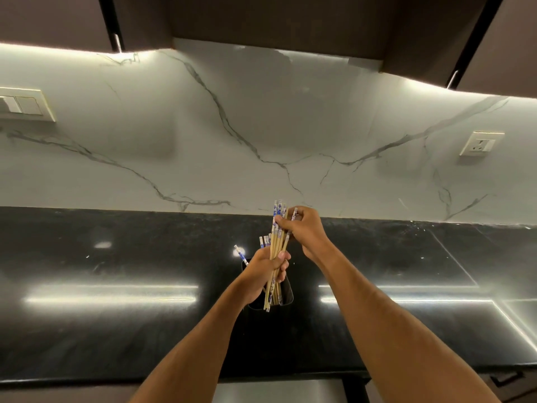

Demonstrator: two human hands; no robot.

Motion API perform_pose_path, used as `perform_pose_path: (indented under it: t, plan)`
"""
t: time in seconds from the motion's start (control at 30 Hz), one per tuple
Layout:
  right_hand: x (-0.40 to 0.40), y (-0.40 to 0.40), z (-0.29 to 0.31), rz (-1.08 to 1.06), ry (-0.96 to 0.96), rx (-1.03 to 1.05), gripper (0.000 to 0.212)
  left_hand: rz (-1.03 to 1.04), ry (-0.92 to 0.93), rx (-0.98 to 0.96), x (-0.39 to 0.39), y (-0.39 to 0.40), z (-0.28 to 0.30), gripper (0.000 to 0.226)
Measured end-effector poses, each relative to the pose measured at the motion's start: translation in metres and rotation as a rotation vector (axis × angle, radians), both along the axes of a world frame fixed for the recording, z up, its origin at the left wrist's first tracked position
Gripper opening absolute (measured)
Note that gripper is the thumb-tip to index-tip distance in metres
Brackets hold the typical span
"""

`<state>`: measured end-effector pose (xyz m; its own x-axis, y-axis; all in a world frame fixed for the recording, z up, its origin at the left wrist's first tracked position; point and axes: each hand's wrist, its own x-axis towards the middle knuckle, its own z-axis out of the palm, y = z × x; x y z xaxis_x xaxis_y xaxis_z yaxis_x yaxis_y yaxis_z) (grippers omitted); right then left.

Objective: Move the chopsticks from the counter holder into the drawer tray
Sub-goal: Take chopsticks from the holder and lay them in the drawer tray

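Above the holder [286, 289], which stands on the black tabletop [116, 286], you keep a bundle of chopsticks [276, 257] upright between both hands. Your left hand [266, 276] is wrapped round the lower shafts just over the holder's mouth, fingers curled tight, so the sticks cannot splay or drop back in. Your right hand [302, 229] pinches the patterned blue-and-white tops higher up, apparently to square the ends and gather the bundle as one. A few shorter-standing sticks show just left of the bundle, and one loose stick [240, 254] leans out past the holder's left rim; whether those are in your grip I cannot tell. Some tips reach down inside the holder, so the bundle is not yet clear of it. No drawer tray is in view, so that move lies ahead.
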<state>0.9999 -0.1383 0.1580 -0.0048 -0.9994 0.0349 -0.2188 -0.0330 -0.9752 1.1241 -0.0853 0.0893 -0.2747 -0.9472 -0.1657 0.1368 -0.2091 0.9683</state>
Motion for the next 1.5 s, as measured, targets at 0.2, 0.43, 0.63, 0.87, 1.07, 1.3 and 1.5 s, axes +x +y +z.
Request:
perform_pose_path:
  t: [0.2, 0.43, 0.63, 0.87, 1.07, 1.3, 1.5]
  plan:
    - [-0.014, 0.023, 0.014, -0.060, -0.014, -0.020, 0.016, -0.008, 0.037, 0.005, -0.008, 0.023, 0.012, 0.024]
    - [-0.018, 0.036, 0.038, -0.128, -0.031, -0.068, 0.016, 0.046, -0.051, -0.059, -0.015, 0.030, 0.031, 0.028]
    - [-0.021, 0.045, 0.046, -0.143, -0.063, -0.077, 0.016, 0.048, -0.048, -0.095, -0.018, 0.039, 0.038, 0.029]
    - [-0.031, 0.042, 0.057, -0.233, -0.119, -0.109, 0.015, 0.000, -0.076, -0.054, -0.023, 0.050, 0.035, 0.025]
    - [-0.045, 0.036, 0.095, -0.363, -0.152, -0.312, 0.015, -0.038, -0.067, -0.056, -0.025, 0.060, 0.034, 0.020]
    - [-0.073, 0.040, 0.131, -0.559, -0.379, -0.512, 0.018, 0.112, 0.070, 0.040, -0.027, 0.064, 0.030, 0.022]
    - [-0.067, 0.073, 0.071, -0.326, -0.494, -0.183, 0.011, 0.421, 0.354, 0.069, -0.037, 0.048, 0.058, 0.023]
